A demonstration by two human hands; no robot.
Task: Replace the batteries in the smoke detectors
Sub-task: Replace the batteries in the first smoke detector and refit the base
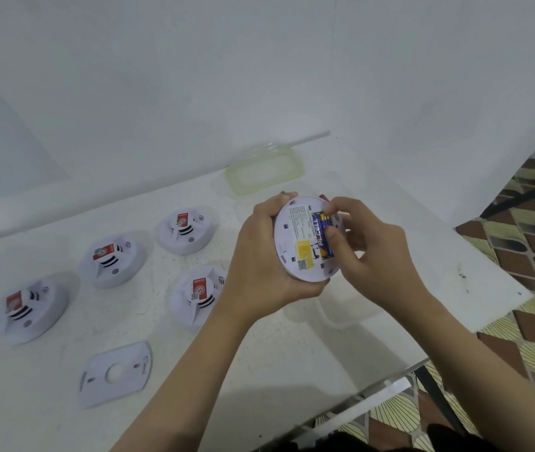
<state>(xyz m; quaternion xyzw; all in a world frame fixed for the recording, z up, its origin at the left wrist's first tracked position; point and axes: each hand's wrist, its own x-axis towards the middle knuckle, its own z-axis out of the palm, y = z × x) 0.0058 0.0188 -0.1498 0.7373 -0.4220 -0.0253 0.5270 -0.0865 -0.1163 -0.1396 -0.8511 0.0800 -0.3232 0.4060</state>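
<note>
Two hands on one smoke detector, back up. Left hand wraps its left rim; right hand pinches the batteries in the bay, long axis near-to-far. Right is nearer. Four detectors wait left on the worktop.

Both bare forearms reach forward. The left hand cups the round white smoke detector; beside it, the right hand pinches its blue batteries.

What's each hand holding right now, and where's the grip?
Left hand cups the smoke detector by its rim, back side up. Right hand pinches the blue battery in the compartment, fingertips at its far end, thumb near the middle.
</note>
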